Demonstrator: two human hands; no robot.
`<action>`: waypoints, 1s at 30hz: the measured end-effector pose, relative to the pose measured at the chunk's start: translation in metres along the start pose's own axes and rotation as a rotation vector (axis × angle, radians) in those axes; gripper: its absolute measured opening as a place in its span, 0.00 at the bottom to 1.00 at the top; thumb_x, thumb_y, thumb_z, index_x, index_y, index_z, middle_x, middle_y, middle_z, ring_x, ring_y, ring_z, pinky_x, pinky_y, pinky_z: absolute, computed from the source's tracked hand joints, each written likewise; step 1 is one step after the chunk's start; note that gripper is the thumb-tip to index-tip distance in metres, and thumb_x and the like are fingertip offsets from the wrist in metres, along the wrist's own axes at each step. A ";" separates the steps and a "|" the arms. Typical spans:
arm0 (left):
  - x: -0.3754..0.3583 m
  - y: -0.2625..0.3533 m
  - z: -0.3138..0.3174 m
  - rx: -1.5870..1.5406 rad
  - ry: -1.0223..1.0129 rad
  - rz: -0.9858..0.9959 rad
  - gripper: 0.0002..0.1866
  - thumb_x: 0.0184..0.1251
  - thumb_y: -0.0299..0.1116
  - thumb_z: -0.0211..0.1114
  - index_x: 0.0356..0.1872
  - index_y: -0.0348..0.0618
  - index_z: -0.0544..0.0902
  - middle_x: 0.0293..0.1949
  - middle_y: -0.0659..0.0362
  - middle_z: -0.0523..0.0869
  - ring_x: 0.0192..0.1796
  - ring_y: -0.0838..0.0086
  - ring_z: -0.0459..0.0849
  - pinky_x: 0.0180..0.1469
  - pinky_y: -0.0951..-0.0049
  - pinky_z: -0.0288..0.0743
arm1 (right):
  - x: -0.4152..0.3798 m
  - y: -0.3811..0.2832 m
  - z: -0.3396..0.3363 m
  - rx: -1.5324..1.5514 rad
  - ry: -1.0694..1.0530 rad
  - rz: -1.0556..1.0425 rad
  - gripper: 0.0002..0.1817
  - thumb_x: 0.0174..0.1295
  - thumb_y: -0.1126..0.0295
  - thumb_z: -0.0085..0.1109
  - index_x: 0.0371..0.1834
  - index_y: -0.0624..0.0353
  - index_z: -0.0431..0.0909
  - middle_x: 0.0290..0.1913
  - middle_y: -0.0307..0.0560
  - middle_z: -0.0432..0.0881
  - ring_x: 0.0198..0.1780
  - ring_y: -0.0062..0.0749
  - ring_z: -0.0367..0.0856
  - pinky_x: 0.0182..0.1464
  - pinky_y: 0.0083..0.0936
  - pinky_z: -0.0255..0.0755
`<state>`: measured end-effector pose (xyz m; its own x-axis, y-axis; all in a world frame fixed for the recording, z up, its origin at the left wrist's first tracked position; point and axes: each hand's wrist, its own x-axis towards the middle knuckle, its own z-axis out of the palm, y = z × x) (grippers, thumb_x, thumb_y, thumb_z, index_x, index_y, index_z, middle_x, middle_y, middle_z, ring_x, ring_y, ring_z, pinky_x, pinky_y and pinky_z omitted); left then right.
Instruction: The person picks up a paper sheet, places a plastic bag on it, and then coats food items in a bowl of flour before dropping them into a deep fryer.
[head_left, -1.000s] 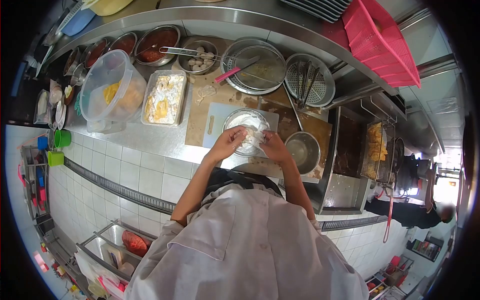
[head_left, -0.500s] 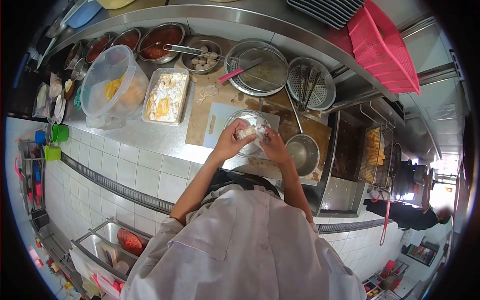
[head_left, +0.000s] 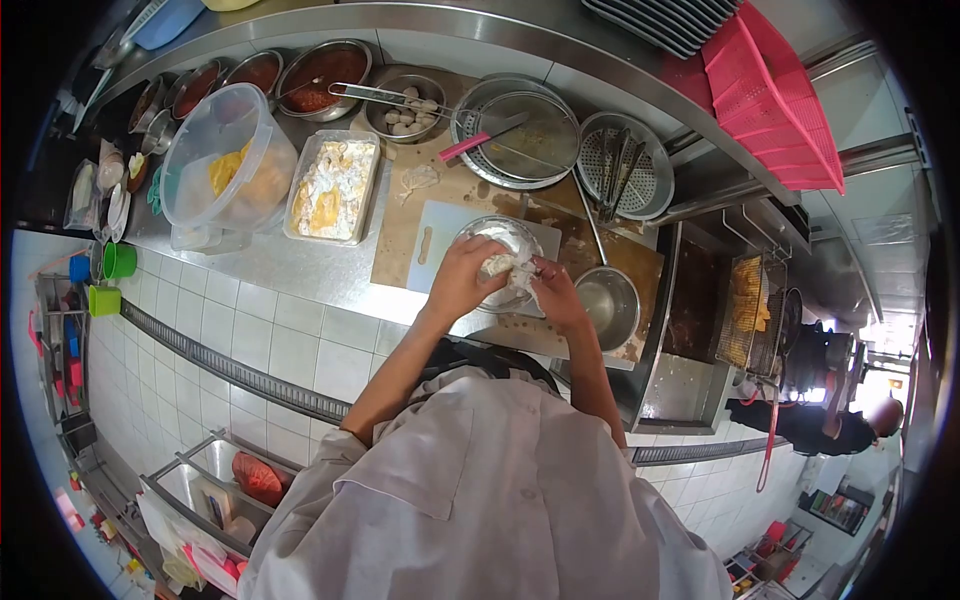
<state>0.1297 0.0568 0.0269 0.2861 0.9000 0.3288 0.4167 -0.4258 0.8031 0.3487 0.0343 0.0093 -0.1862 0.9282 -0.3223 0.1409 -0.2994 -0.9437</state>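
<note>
Over a metal bowl of white flour (head_left: pixel 512 232), my left hand (head_left: pixel 465 278) is closed around a lumpy flour-coated food piece (head_left: pixel 495 265). My right hand (head_left: pixel 557 292) pinches the white, floury right side of that piece. What the coating covers cannot be made out. Beneath the bowl lies a white cutting board (head_left: pixel 432 240) on brown, stained cardboard (head_left: pixel 395 240). A metal pot (head_left: pixel 606 310) with cloudy liquid stands just right of my right hand. To the left is a clear tray (head_left: pixel 330 190) of flour-dusted, yellowish pieces.
A large clear tub (head_left: pixel 200 195) stands left of the tray, with metal bowls of red sauce (head_left: pixel 325 78) behind. A strainer (head_left: pixel 520 140) with a pink-handled knife (head_left: pixel 470 147) and a colander with tongs (head_left: pixel 620 170) sit farther back. Fry baskets (head_left: pixel 750 310) and a person (head_left: pixel 800 425) are right.
My left hand has rolled over the floured piece, its back now turned more upward. My right hand has shifted slightly down and right. The person at the far right has moved an arm.
</note>
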 end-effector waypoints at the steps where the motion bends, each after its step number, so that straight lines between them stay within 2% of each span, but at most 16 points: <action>1: 0.001 0.001 0.002 -0.051 0.001 -0.042 0.19 0.54 0.28 0.79 0.49 0.42 0.86 0.46 0.50 0.88 0.52 0.49 0.85 0.57 0.56 0.78 | 0.002 0.001 0.000 0.002 0.001 -0.014 0.23 0.69 0.82 0.56 0.68 0.75 0.76 0.57 0.49 0.87 0.57 0.25 0.82 0.61 0.25 0.75; 5: -0.002 0.001 0.007 -0.129 0.027 -0.185 0.19 0.54 0.25 0.77 0.48 0.40 0.86 0.43 0.49 0.87 0.52 0.47 0.85 0.57 0.55 0.78 | -0.001 -0.005 -0.004 -0.132 -0.039 -0.065 0.23 0.66 0.80 0.59 0.66 0.75 0.77 0.57 0.50 0.87 0.57 0.27 0.83 0.60 0.27 0.76; 8: 0.001 -0.010 0.009 -0.240 0.013 -0.283 0.18 0.54 0.23 0.76 0.48 0.40 0.85 0.46 0.48 0.87 0.52 0.54 0.86 0.55 0.60 0.80 | 0.002 0.012 -0.002 -0.081 -0.032 -0.168 0.23 0.65 0.78 0.60 0.64 0.73 0.79 0.55 0.50 0.88 0.56 0.26 0.82 0.60 0.27 0.76; 11: -0.002 -0.010 -0.002 -0.373 -0.217 -0.485 0.17 0.59 0.23 0.73 0.51 0.41 0.84 0.51 0.52 0.87 0.50 0.66 0.86 0.51 0.67 0.81 | -0.005 -0.022 -0.004 -0.338 -0.019 -0.078 0.23 0.65 0.78 0.59 0.64 0.73 0.79 0.55 0.51 0.88 0.57 0.27 0.82 0.61 0.28 0.76; 14: -0.012 -0.018 0.003 -0.511 -0.170 -0.233 0.16 0.69 0.24 0.69 0.56 0.44 0.83 0.51 0.64 0.85 0.45 0.81 0.82 0.46 0.78 0.78 | 0.010 0.018 -0.013 -0.163 0.048 -0.159 0.24 0.64 0.78 0.59 0.65 0.73 0.78 0.55 0.54 0.87 0.57 0.28 0.82 0.62 0.29 0.76; 16: -0.017 -0.014 -0.011 -0.725 -0.185 -0.456 0.14 0.75 0.27 0.68 0.59 0.44 0.80 0.50 0.63 0.85 0.46 0.82 0.82 0.48 0.78 0.78 | 0.015 0.022 -0.016 0.018 0.087 -0.128 0.27 0.63 0.77 0.61 0.67 0.74 0.76 0.57 0.58 0.87 0.59 0.34 0.84 0.64 0.31 0.75; 17: -0.020 -0.013 -0.018 -0.832 -0.190 -0.570 0.14 0.78 0.29 0.67 0.60 0.44 0.79 0.50 0.62 0.85 0.47 0.82 0.82 0.49 0.78 0.79 | 0.020 0.024 -0.017 -0.006 0.123 -0.134 0.29 0.63 0.76 0.61 0.69 0.74 0.75 0.58 0.60 0.86 0.60 0.37 0.84 0.64 0.32 0.75; 18: -0.024 -0.017 -0.023 -0.804 -0.116 -0.602 0.14 0.79 0.30 0.66 0.60 0.43 0.78 0.50 0.62 0.84 0.47 0.81 0.82 0.49 0.77 0.79 | 0.024 0.022 -0.017 -0.030 0.159 -0.139 0.31 0.63 0.75 0.62 0.70 0.74 0.73 0.60 0.62 0.85 0.62 0.40 0.85 0.65 0.34 0.75; 20: -0.036 -0.027 -0.034 -0.741 0.028 -0.669 0.13 0.81 0.33 0.65 0.59 0.42 0.77 0.49 0.60 0.84 0.47 0.81 0.82 0.50 0.76 0.80 | 0.042 0.017 -0.011 -0.299 0.268 -0.194 0.36 0.63 0.72 0.64 0.74 0.75 0.68 0.62 0.66 0.84 0.65 0.47 0.84 0.67 0.37 0.74; 21: -0.047 -0.037 -0.040 -0.655 0.022 -0.642 0.14 0.82 0.34 0.65 0.58 0.40 0.75 0.47 0.60 0.83 0.48 0.79 0.83 0.51 0.76 0.80 | 0.050 0.001 -0.003 -0.334 0.212 -0.171 0.38 0.63 0.70 0.65 0.76 0.75 0.65 0.63 0.68 0.83 0.66 0.50 0.83 0.68 0.38 0.74; 23: -0.061 -0.031 -0.048 -0.702 0.055 -0.627 0.13 0.82 0.34 0.66 0.57 0.40 0.75 0.46 0.61 0.83 0.48 0.79 0.84 0.52 0.75 0.81 | 0.065 -0.042 0.021 -0.402 0.101 -0.125 0.43 0.64 0.68 0.66 0.79 0.76 0.59 0.66 0.72 0.80 0.69 0.56 0.81 0.69 0.41 0.72; 24: -0.065 -0.027 -0.052 -0.727 0.073 -0.617 0.13 0.81 0.34 0.66 0.56 0.40 0.75 0.45 0.62 0.83 0.48 0.79 0.85 0.53 0.75 0.81 | 0.076 -0.043 0.029 -0.417 0.090 -0.184 0.44 0.64 0.68 0.66 0.80 0.76 0.57 0.66 0.73 0.80 0.69 0.57 0.80 0.69 0.41 0.73; 25: -0.067 -0.026 -0.055 -0.735 0.020 -0.606 0.11 0.81 0.25 0.64 0.57 0.38 0.73 0.46 0.59 0.85 0.47 0.79 0.85 0.55 0.76 0.83 | 0.085 -0.042 0.037 -0.432 0.079 -0.245 0.45 0.64 0.67 0.66 0.80 0.76 0.56 0.66 0.75 0.79 0.69 0.58 0.80 0.69 0.41 0.73; 26: -0.067 -0.025 -0.055 -0.744 0.009 -0.607 0.11 0.81 0.25 0.64 0.57 0.37 0.73 0.46 0.59 0.85 0.47 0.79 0.86 0.54 0.76 0.83 | 0.089 -0.041 0.042 -0.447 0.068 -0.306 0.46 0.65 0.67 0.66 0.81 0.76 0.54 0.66 0.76 0.79 0.69 0.59 0.80 0.69 0.41 0.73; 27: -0.066 -0.023 -0.053 -0.754 -0.003 -0.607 0.11 0.80 0.25 0.64 0.57 0.37 0.74 0.46 0.59 0.85 0.46 0.79 0.86 0.53 0.76 0.84 | 0.084 -0.051 0.044 -0.428 0.035 -0.291 0.41 0.65 0.67 0.66 0.79 0.72 0.62 0.67 0.72 0.80 0.69 0.59 0.80 0.70 0.40 0.73; 30: -0.057 -0.019 -0.046 -0.802 -0.040 -0.602 0.11 0.79 0.27 0.67 0.55 0.35 0.79 0.46 0.59 0.87 0.45 0.80 0.87 0.49 0.76 0.85 | 0.067 -0.051 0.027 -0.700 -0.111 -0.243 0.34 0.64 0.68 0.66 0.74 0.66 0.72 0.67 0.67 0.81 0.70 0.57 0.80 0.70 0.38 0.73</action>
<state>0.0656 0.0179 0.0164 0.2541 0.9348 -0.2480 -0.1988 0.3015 0.9325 0.3024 0.1061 0.0335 -0.3830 0.9113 -0.1513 0.6624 0.1567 -0.7326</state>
